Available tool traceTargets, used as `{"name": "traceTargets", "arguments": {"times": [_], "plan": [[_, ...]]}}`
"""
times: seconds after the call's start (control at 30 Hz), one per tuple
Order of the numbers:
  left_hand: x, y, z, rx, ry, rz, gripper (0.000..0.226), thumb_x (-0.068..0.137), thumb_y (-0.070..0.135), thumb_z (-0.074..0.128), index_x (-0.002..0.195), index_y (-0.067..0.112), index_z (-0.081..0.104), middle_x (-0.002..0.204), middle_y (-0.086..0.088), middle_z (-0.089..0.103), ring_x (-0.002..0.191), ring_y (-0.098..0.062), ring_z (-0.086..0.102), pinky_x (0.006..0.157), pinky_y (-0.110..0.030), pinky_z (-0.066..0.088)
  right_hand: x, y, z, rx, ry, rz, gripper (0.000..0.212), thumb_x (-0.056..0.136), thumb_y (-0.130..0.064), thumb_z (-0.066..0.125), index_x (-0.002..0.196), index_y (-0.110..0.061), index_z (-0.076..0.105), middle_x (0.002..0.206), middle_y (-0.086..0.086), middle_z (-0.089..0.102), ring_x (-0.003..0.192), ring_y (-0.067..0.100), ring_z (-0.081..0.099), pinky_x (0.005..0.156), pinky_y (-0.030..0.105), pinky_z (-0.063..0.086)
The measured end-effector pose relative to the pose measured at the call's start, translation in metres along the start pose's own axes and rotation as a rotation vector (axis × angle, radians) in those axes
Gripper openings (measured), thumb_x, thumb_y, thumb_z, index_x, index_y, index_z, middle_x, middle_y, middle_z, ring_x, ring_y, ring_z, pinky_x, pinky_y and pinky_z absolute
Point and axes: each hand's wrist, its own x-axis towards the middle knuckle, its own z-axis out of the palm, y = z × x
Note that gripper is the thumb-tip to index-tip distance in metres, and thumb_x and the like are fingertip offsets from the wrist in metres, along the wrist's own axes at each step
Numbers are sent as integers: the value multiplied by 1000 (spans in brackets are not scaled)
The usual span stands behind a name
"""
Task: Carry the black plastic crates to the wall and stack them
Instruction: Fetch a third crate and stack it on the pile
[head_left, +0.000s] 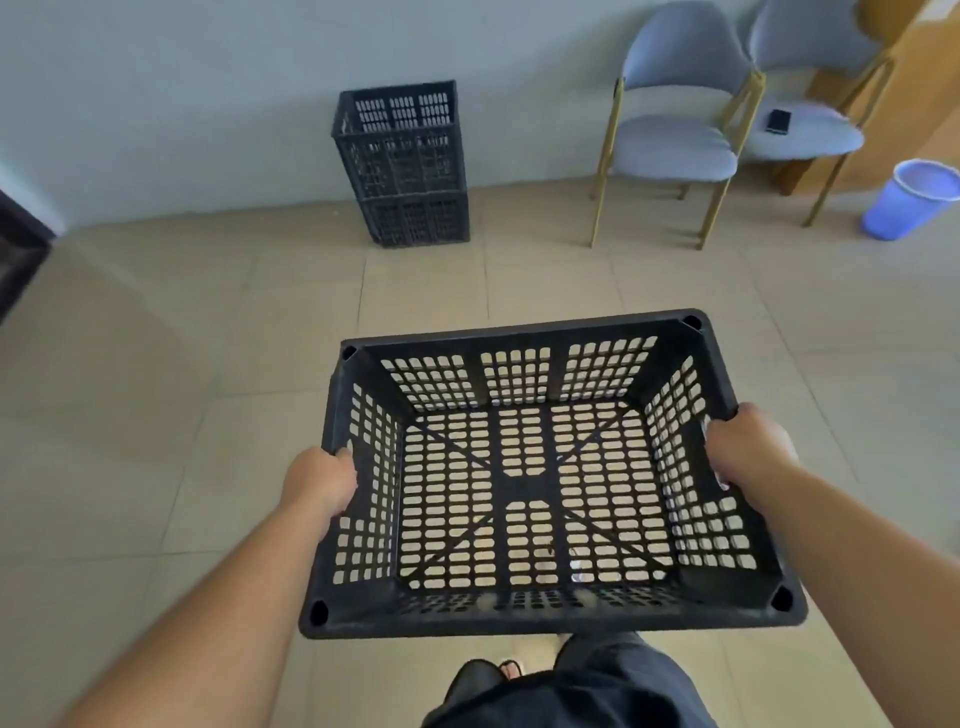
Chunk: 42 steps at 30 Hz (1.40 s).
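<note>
As left hand, right hand clasp crate

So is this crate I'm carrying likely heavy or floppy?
Probably light: the black crate is empty, walls and floor mostly holes. Likely stiff: its rim looks straight though only left hand and right hand grip the short sides.

held crate: black plastic, matt, perforated grid walls and base. stacked crates by wall: same matt black plastic. floor: smooth beige tile, slight sheen. chairs: grey-blue cloth padding, gold-toned metal legs. bin: translucent blue plastic. phone: glossy black.
</note>
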Motion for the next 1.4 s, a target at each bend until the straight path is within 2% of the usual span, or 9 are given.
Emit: {"name": "traceTargets", "arguments": {"times": [0.23,0.37,0.5,0.6,0.83,0.97,1.13,1.27,1.4], "plan": [[57,62,-15,-98,56,-83,42,99,30,46,108,-5,66,100,-20,73,95,-42,69,71,-41,52,98,-98,18,-3,-99,-81,29,94,-15,47,118,0,56,91,21,64,75,35,64,54,30,46],[86,91,-30,-178,92,-135,36,102,25,45,106,-5,65,94,-17,70,78,-31,63,63,-35,47,143,-165,28,-54,-124,-143,33,97,-18,47,124,-1,54,98,21,64,78,36,62,52,29,43],[134,104,-48,-219,111,-162,35,93,27,51,101,-3,66,103,-27,72,83,-37,66,82,-52,57,173,-229,45,-69,-148,-182,32,97,-18,47,124,-2,54,99,19,63,78,36,62,56,32,47],[178,118,-62,-203,129,-177,34,91,29,52,97,-1,67,101,-26,72,93,-44,70,85,-55,59,193,-276,65,-80,-159,-187,30,98,-20,48,122,-3,54,102,20,64,84,39,64,62,35,51],[295,178,-113,-257,48,-150,19,99,19,51,92,3,59,84,-16,62,69,-29,58,57,-32,48,230,-389,114,-69,-132,-155,27,97,-21,49,117,-3,56,96,19,65,75,35,63,53,28,45],[357,219,-143,-253,38,-105,21,100,20,51,92,3,60,84,-16,63,70,-29,58,63,-37,51,241,-441,132,0,-109,-107,27,97,-25,50,116,-7,56,95,17,67,79,37,66,59,34,52],[424,281,-158,-209,27,-52,31,105,22,45,94,0,64,81,-8,65,66,-20,57,57,-30,42,271,-494,144,103,-94,-33,25,94,-30,53,111,-11,56,90,14,68,73,35,69,61,42,60],[487,344,-162,-207,4,-26,23,100,20,51,96,1,64,85,-14,65,73,-27,60,67,-35,50,323,-539,151,117,-79,-9,26,91,-29,52,109,-11,57,90,14,69,76,37,70,69,52,62],[543,409,-157,-188,-8,-11,23,101,21,51,92,2,61,85,-16,64,65,-24,56,63,-33,47,384,-588,155,141,-95,13,22,94,-27,52,108,-10,56,88,14,68,74,35,69,67,47,61]]}}
